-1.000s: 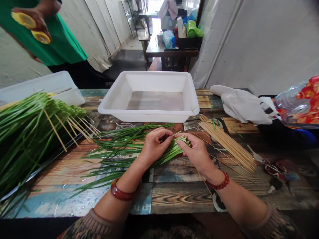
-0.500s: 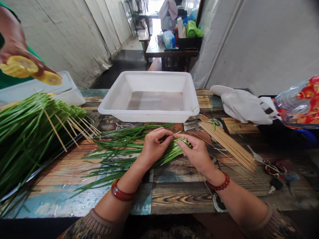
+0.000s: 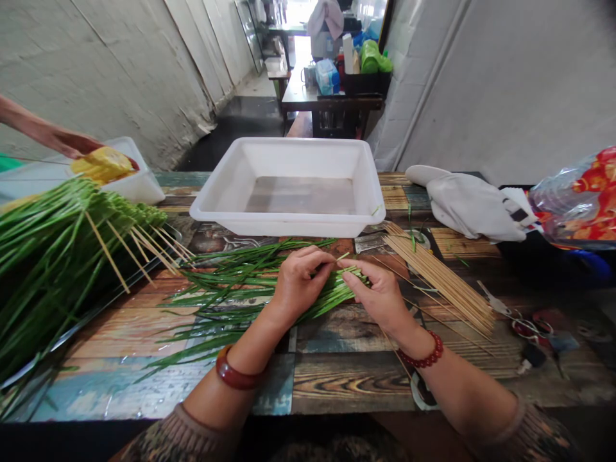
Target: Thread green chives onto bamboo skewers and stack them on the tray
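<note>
Garlic chives (image 3: 240, 279) lie loose on the table, their leaves spread to the left and their cut ends at my hands. My left hand (image 3: 299, 285) is closed in a pinch on a thin chive stalk at the near ends. Facing it, my right hand (image 3: 381, 296) is closed around the stem ends, thumb pressed on top. A thin bamboo skewer (image 3: 397, 353) runs out below the right hand; whether the fingers grip it is hidden. A bundle of bamboo skewers (image 3: 440, 282) rests right of that hand, with a few loose ones alongside.
Beyond my hands stands a white plastic tub (image 3: 289, 224). Skewered greens (image 3: 52, 256) heap on a tray at left. Behind them, a co-worker's hand (image 3: 72, 141) holds corn pieces (image 3: 103, 165) over another white container (image 3: 139, 183). Keys (image 3: 532, 353) and a pale cloth (image 3: 462, 202) lie at right.
The co-worker's hand with the corn has moved right and down to the container at left. My own hands have barely moved; both keep their grip at the chive ends.
</note>
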Demonstrator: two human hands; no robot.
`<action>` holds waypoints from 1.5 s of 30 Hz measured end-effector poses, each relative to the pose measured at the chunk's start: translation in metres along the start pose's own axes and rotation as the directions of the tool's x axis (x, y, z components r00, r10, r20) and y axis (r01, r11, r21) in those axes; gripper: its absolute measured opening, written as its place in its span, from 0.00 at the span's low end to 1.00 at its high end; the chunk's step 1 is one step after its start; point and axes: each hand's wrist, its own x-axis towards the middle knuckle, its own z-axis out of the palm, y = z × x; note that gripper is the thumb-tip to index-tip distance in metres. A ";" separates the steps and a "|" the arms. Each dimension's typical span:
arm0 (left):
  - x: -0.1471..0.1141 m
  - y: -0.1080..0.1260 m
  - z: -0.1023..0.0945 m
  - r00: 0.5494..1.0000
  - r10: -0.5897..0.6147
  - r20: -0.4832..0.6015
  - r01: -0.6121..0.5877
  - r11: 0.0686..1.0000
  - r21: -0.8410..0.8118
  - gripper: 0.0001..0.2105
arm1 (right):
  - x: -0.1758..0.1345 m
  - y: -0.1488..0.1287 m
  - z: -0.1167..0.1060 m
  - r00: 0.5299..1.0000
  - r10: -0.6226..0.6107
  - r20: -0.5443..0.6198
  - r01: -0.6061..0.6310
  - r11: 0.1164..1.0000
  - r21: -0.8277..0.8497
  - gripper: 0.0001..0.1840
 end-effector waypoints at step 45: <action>-0.008 0.004 -0.003 0.933 -0.085 0.349 0.059 0.995 0.083 0.11 | -0.005 0.011 -0.002 0.999 0.052 -0.004 -0.052 0.999 0.005 0.21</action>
